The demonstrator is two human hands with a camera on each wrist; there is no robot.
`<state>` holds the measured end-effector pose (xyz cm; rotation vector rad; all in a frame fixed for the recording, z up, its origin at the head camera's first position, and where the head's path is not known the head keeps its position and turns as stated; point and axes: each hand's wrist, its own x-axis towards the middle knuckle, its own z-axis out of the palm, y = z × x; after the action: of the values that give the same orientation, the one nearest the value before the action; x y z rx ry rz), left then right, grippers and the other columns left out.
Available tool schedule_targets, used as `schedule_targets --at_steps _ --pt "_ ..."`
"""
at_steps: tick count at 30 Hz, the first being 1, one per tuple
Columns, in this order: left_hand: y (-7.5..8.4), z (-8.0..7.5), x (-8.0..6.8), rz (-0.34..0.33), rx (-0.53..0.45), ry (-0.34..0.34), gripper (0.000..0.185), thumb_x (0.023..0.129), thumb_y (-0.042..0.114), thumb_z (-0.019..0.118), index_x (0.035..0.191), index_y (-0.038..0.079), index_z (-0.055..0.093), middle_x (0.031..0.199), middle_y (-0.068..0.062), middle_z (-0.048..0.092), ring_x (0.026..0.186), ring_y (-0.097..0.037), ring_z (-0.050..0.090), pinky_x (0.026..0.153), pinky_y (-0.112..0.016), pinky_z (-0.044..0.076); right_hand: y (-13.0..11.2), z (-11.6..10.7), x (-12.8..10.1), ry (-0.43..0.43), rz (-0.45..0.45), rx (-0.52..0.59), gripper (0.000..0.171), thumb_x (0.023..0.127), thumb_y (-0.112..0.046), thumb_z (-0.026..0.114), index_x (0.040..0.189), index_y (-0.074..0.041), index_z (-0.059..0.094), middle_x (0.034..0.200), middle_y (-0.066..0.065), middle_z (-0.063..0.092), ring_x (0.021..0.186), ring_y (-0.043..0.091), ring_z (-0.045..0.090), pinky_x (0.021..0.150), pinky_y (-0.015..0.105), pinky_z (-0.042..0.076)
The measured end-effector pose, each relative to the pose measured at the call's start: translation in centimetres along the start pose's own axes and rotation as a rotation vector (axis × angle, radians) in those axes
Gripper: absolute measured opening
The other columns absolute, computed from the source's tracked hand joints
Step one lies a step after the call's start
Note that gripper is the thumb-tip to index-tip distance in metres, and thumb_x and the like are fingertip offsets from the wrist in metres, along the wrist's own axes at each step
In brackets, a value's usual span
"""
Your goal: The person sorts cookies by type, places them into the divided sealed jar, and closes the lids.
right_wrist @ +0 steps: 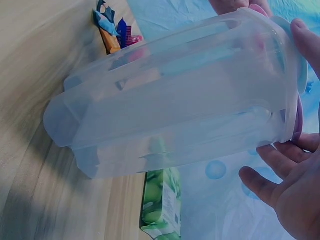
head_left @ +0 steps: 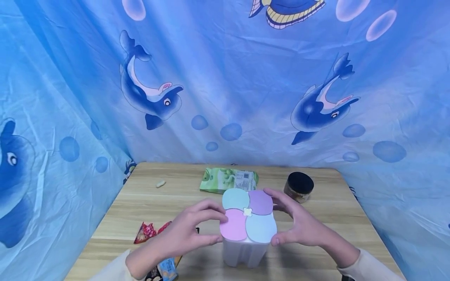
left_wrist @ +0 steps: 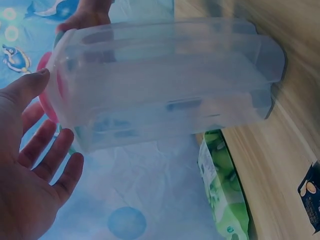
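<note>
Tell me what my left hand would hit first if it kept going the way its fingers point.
Probably the container's flower-shaped lid: the left hand points right at its pink petal, fingertips already at the rim. Contact is hard to confirm.

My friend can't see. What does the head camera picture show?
Two hands, left hand and right hand, touch the sides of a clear container with a pastel four-petal lid on a wooden table. Behind stand a green packet and a black-lidded jar.

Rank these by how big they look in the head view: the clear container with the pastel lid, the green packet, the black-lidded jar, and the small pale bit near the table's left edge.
1. Clear container, though it sits nearest the camera, which flatters it.
2. Green packet.
3. Black-lidded jar.
4. Small pale bit, clearly the smallest.
</note>
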<state>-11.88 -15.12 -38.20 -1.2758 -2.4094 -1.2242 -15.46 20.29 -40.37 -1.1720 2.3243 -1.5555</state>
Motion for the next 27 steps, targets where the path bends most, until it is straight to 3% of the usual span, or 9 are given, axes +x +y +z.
schedule_targets --at_steps 6,13,16,19,24,27 --pt "-1.1 -0.1 0.5 0.046 -0.03 -0.015 0.03 0.091 0.024 0.08 0.12 0.023 0.073 0.125 0.004 0.064 0.114 -0.013 0.062 0.093 -0.03 0.056 -0.1 -0.1 0.1 -0.002 0.007 0.002 0.107 0.076 -0.025 0.091 0.162 -0.012 0.028 0.159 0.005 0.043 0.139 0.019 0.051 0.111 0.035 0.047" --pt "-1.6 0.1 0.6 0.05 -0.066 -0.002 0.034 0.086 0.027 0.084 0.118 0.023 0.074 0.123 0.005 0.064 0.113 -0.013 0.062 0.094 -0.031 0.056 -0.1 0.0 0.2 -0.01 0.024 0.009 0.106 0.076 -0.022 0.091 0.161 -0.014 0.029 0.159 0.005 0.042 0.139 0.02 0.052 0.11 0.037 0.047" --pt "-1.8 0.3 0.8 0.087 -0.068 0.01 0.034 0.085 0.025 0.086 0.116 0.024 0.074 0.122 0.004 0.064 0.111 -0.012 0.061 0.092 -0.03 0.056 -0.2 0.0 0.2 -0.007 0.022 0.003 0.107 0.075 -0.022 0.091 0.161 -0.013 0.029 0.159 0.005 0.043 0.139 0.021 0.052 0.11 0.037 0.047" --pt "-2.0 0.5 1.1 0.188 -0.007 0.041 0.033 0.084 0.025 0.087 0.115 0.022 0.074 0.119 0.004 0.065 0.107 -0.011 0.062 0.089 -0.027 0.055 -0.2 -0.1 0.1 -0.003 0.027 -0.006 0.107 0.075 -0.022 0.091 0.161 -0.012 0.029 0.158 0.005 0.044 0.138 0.021 0.053 0.111 0.036 0.047" --pt "-2.4 0.6 1.9 0.415 0.19 0.157 0.03 0.082 0.033 0.087 0.107 0.021 0.076 0.11 0.003 0.069 0.1 -0.012 0.062 0.087 -0.029 0.049 -0.3 -0.2 0.1 -0.002 0.042 -0.027 0.106 0.074 -0.022 0.091 0.16 -0.01 0.031 0.158 0.006 0.044 0.137 0.021 0.054 0.111 0.034 0.047" --pt "-2.6 0.6 2.3 0.496 0.255 0.209 0.027 0.084 0.037 0.084 0.103 0.02 0.076 0.106 0.003 0.071 0.097 -0.012 0.063 0.086 -0.032 0.049 -0.3 -0.2 0.1 -0.002 0.048 -0.04 0.106 0.074 -0.023 0.091 0.159 -0.007 0.031 0.158 0.006 0.044 0.137 0.022 0.054 0.111 0.033 0.046"
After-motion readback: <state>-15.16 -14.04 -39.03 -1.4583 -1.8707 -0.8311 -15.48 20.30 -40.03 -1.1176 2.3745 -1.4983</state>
